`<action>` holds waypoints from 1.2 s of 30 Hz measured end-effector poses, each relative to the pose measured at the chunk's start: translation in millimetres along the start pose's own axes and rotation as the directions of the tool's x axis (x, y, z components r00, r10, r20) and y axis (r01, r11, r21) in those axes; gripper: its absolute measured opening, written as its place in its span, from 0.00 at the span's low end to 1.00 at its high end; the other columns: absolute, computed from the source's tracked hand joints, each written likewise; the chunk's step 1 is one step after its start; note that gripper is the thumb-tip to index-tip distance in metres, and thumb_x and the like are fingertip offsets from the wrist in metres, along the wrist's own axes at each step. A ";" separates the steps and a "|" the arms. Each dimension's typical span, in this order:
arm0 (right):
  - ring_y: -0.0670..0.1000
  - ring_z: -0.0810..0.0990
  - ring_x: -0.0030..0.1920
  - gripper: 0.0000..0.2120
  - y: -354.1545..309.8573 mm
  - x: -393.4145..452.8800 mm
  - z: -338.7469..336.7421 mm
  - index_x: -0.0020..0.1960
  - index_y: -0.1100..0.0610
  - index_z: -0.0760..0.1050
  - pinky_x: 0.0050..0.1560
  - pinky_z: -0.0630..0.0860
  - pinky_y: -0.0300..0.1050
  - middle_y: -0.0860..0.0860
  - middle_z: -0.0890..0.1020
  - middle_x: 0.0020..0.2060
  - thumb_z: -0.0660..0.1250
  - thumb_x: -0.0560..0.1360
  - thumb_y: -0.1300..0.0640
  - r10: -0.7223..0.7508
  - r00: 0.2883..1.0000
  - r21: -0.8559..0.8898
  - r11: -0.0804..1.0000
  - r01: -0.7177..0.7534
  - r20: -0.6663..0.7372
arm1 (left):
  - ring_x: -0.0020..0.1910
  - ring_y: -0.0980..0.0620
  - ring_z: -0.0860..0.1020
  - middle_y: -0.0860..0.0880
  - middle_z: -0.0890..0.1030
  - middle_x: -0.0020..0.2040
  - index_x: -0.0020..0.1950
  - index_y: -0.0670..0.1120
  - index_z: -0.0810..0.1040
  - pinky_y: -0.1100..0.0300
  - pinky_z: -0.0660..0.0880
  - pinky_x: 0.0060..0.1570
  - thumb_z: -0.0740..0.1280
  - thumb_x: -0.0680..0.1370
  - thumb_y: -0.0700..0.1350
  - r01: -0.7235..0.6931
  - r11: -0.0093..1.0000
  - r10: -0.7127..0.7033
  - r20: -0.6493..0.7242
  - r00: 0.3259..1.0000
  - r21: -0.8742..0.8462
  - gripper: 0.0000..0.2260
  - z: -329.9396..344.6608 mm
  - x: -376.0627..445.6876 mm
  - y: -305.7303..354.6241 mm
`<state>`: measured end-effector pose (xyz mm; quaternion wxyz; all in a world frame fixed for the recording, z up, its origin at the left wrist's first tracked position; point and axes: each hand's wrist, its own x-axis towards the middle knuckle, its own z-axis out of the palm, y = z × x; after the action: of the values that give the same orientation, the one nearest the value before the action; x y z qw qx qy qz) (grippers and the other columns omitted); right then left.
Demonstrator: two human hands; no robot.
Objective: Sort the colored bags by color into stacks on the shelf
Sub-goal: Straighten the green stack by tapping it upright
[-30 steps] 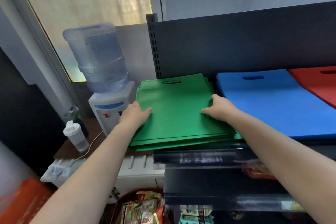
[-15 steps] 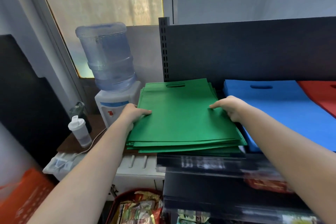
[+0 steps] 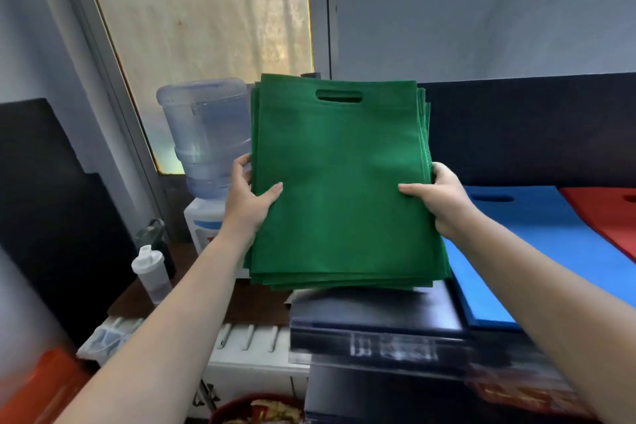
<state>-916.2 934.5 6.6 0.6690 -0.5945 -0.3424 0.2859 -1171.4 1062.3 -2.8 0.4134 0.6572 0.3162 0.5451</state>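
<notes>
While the stack of green bags point(image 3: 340, 182) is held tilted above the shelf's point(image 3: 375, 317) left end, the left hand point(image 3: 246, 203) and right hand point(image 3: 438, 198) grip its side edges, thumbs on top. Blue bags point(image 3: 537, 251) and red bags point(image 3: 605, 213) lie flat on the shelf's right part. A water jug point(image 3: 206, 134) stands at left.

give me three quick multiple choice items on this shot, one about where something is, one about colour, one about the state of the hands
1. Where is the green bag stack?
A. flat on the shelf
B. lifted, held upright
C. on the floor

2. Which stack lies directly beside the blue stack at the far right?
A. red
B. yellow
C. white

3. What are the hands doing?
A. both idle
B. only one grips
C. both grip the stack's sides

Answers:
1 B: its handle cutout is on top, above the shelf.
2 A: the red stack adjoins it.
3 C: left hand and right hand clasp opposite edges.
</notes>
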 end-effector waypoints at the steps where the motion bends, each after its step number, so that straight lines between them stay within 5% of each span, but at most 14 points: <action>1: 0.52 0.84 0.42 0.16 -5.4 3.4 -0.2 0.52 0.53 0.72 0.36 0.81 0.47 0.54 0.82 0.48 0.71 0.71 0.68 -0.065 0.998 0.018 0.998 0.065 -0.001 | 0.58 0.50 0.77 0.50 0.76 0.59 0.61 0.57 0.64 0.52 0.75 0.58 0.69 0.75 0.36 -0.047 0.999 0.047 -0.011 0.999 -0.001 0.24 2.1 2.9 5.6; 4: 0.45 0.82 0.48 0.23 -17.1 12.5 -3.4 0.57 0.46 0.67 0.43 0.81 0.43 0.46 0.81 0.50 0.71 0.71 0.67 -0.208 0.976 -0.041 0.977 0.211 0.067 | 0.62 0.51 0.74 0.50 0.74 0.63 0.69 0.53 0.63 0.54 0.72 0.62 0.69 0.75 0.37 -0.121 0.992 0.121 0.000 0.993 0.031 0.27 6.9 13.7 14.7; 7: 0.38 0.78 0.49 0.30 -12.6 9.3 -9.6 0.62 0.43 0.61 0.41 0.77 0.32 0.40 0.78 0.52 0.71 0.71 0.66 -0.180 0.966 -0.140 0.968 0.207 0.184 | 0.58 0.60 0.74 0.62 0.75 0.59 0.71 0.57 0.63 0.62 0.72 0.55 0.69 0.76 0.39 -0.028 1.000 0.028 0.057 0.998 -0.009 0.28 10.3 5.9 7.8; 9: 0.40 0.78 0.52 0.30 -0.9 6.2 -12.4 0.62 0.43 0.62 0.46 0.77 0.36 0.41 0.78 0.53 0.70 0.71 0.68 -0.178 0.966 -0.149 0.967 0.208 0.189 | 0.56 0.62 0.74 0.66 0.74 0.57 0.71 0.57 0.64 0.62 0.73 0.54 0.68 0.76 0.39 0.004 1.000 -0.003 0.044 0.999 -0.026 0.28 13.5 -3.7 -3.3; 13: 0.44 0.80 0.53 0.27 -0.6 3.7 -7.6 0.58 0.44 0.67 0.52 0.78 0.45 0.44 0.80 0.52 0.67 0.72 0.71 -0.256 0.959 -0.056 0.963 0.264 0.119 | 0.58 0.56 0.75 0.60 0.76 0.57 0.67 0.56 0.67 0.56 0.73 0.59 0.67 0.77 0.36 -0.009 0.996 0.007 -0.026 1.000 -0.087 0.24 21.6 -4.0 -2.7; 22: 0.48 0.83 0.50 0.23 -20.7 12.4 -17.0 0.59 0.45 0.73 0.45 0.80 0.39 0.49 0.83 0.52 0.69 0.72 0.69 -0.245 0.960 0.035 0.969 0.243 0.134 | 0.53 0.55 0.81 0.53 0.83 0.55 0.65 0.46 0.74 0.65 0.78 0.48 0.65 0.78 0.37 0.006 0.947 0.013 0.059 0.998 -0.322 0.16 17.4 3.5 6.5; 28: 0.46 0.83 0.49 0.19 -25.4 12.0 -11.0 0.55 0.46 0.71 0.48 0.80 0.44 0.48 0.82 0.53 0.65 0.74 0.69 -0.313 0.950 0.081 0.947 0.311 0.013 | 0.57 0.51 0.78 0.48 0.79 0.58 0.60 0.49 0.73 0.59 0.76 0.57 0.62 0.79 0.35 -0.124 0.961 0.109 -0.074 0.991 -0.248 0.13 38.2 3.3 27.1; 33: 0.41 0.81 0.50 0.22 -41.9 14.0 -16.4 0.59 0.45 0.71 0.47 0.78 0.38 0.41 0.82 0.51 0.70 0.72 0.65 -0.358 0.933 0.052 0.933 0.356 0.035 | 0.45 0.59 0.82 0.52 0.80 0.52 0.57 0.50 0.69 0.67 0.77 0.41 0.66 0.78 0.38 -0.064 0.964 0.050 -0.057 0.997 -0.259 0.12 34.8 18.0 47.1; 36: 0.40 0.80 0.51 0.21 -48.7 11.1 -16.3 0.56 0.46 0.72 0.48 0.76 0.34 0.40 0.81 0.50 0.74 0.69 0.64 -0.401 0.916 0.018 0.916 0.401 -0.009 | 0.52 0.56 0.79 0.55 0.79 0.54 0.60 0.49 0.70 0.62 0.77 0.48 0.70 0.75 0.40 -0.080 0.971 0.066 -0.066 0.996 -0.225 0.17 35.6 20.8 56.9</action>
<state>-897.8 927.2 55.2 0.7200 -0.5061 -0.4523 0.1446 -1134.3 1047.2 54.9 0.4561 0.6007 0.2393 0.6114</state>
